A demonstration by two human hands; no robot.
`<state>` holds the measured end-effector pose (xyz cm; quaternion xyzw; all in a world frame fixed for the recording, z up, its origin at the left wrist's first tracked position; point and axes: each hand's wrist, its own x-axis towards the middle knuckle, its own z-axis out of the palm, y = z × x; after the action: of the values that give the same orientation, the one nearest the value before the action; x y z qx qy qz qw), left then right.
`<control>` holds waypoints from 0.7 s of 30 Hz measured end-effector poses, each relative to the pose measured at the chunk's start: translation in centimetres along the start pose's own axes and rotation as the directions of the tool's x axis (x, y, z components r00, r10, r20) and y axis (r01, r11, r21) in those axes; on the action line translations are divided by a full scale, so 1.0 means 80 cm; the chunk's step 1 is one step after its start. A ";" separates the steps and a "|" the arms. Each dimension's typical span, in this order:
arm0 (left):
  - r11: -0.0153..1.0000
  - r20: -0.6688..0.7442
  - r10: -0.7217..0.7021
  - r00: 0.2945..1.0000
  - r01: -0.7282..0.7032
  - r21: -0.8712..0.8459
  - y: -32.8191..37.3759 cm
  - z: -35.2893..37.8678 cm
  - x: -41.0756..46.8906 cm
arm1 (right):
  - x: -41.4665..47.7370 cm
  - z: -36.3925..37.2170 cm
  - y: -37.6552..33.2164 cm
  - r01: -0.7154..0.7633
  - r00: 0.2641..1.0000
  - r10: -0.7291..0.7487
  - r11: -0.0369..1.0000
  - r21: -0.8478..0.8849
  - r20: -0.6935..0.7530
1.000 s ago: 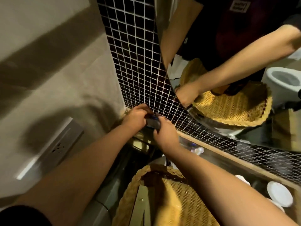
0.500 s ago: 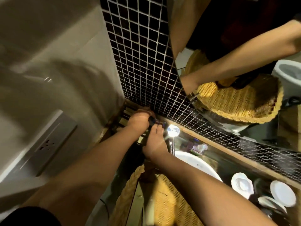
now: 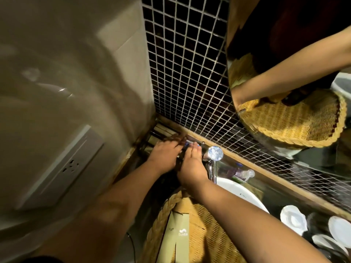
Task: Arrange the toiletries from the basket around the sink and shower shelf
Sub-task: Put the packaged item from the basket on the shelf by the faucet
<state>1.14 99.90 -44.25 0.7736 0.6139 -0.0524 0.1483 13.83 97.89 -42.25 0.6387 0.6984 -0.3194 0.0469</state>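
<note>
Both my hands meet in the back left corner of the counter, beside the chrome tap (image 3: pixel 214 154). My left hand (image 3: pixel 166 154) and my right hand (image 3: pixel 191 164) together hold a small dark toiletry item with blue marks (image 3: pixel 187 144), low against the ledge under the mosaic wall. Most of the item is hidden by my fingers. The woven basket (image 3: pixel 161 221) sits right below my forearms with a pale green flat pack (image 3: pixel 177 234) in it.
A white sink (image 3: pixel 245 198) lies right of the tap. A small clear bottle (image 3: pixel 245 174) lies behind it on the ledge. Several white dishes (image 3: pixel 293 219) stand at the right. A wall socket (image 3: pixel 62 168) is at the left; a mirror (image 3: pixel 284 44) hangs above.
Both hands have lowered the dark item from in front of the tiles down into the corner by the tap. The view has tilted down, showing the sink and tap.
</note>
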 end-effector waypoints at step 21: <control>0.997 0.055 -0.034 0.998 0.030 0.072 -0.003 -0.010 -0.009 | -0.005 -0.022 -0.009 -0.012 0.997 0.015 0.999 -0.037 0.078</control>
<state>0.69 99.51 -43.35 0.7666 0.6197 -0.0983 0.1367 13.80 98.46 -40.40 0.6293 0.6975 -0.3313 0.0879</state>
